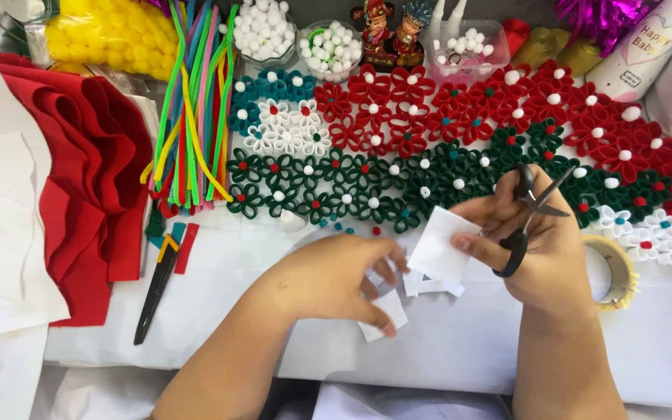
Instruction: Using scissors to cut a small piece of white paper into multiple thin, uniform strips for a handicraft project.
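I see white table, red felt far left, felt flowers across the back, my right hand gripping scissors and white square, my left hand pinching white scrap

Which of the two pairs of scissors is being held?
The black-handled scissors in the right hand, blades up; the other long black pair lies untouched on the white table at left.
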